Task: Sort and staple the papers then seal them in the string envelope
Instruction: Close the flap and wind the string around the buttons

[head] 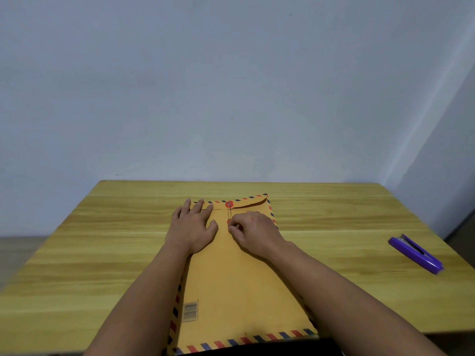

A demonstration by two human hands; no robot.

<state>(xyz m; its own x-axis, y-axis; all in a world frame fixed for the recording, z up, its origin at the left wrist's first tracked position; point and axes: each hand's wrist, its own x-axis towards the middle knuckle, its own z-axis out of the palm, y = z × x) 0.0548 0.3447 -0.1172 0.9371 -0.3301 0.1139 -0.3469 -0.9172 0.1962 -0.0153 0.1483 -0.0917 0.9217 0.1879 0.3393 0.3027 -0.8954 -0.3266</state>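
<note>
The string envelope point(239, 278) is lying flat mid-table point(77, 253), flap folded down; contents cannot be seen. The left hand point(191, 224) is pressing flat, fingers straight, beside the flap. The right hand point(253, 231) is pinching the string point(229, 213) at the lower red button. A purple stapler point(415, 253) is lying well apart, right.

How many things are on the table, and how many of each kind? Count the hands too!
Envelope: 1
Red string buttons on it: 2, the upper button and the lower button, partly hidden by fingers
Purple stapler: 1
Hands: 2, the left hand and the right hand
Total: 6
</note>
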